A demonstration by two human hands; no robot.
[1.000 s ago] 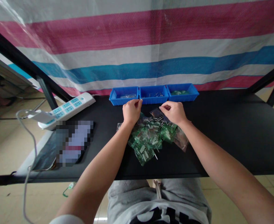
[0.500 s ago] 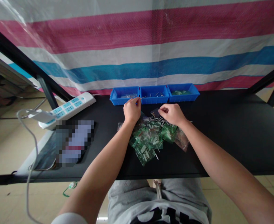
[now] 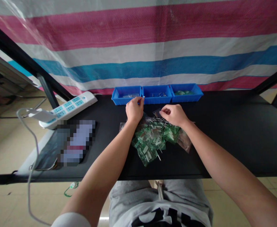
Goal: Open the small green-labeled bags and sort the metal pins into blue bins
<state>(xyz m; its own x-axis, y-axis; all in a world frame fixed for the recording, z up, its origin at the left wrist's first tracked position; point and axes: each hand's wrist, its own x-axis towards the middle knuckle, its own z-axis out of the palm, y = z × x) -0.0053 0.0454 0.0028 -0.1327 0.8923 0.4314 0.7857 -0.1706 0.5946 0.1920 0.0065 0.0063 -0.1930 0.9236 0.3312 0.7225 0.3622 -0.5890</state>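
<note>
A pile of small bags (image 3: 150, 136) lies on the desk (image 3: 235, 135), with loose metal pins (image 3: 159, 120) at its far edge. Beyond the pile's left side, the left hand (image 3: 134, 110) has its grip pinched together on a shiny piece (image 3: 144, 97), probably a pin but too tiny to be sure. Over the pile's far right part, the right hand (image 3: 175, 114) has its grip clamped on a clear bag's edge (image 3: 156, 113). Blue trays (image 3: 156, 100) stand beyond the pile.
</note>
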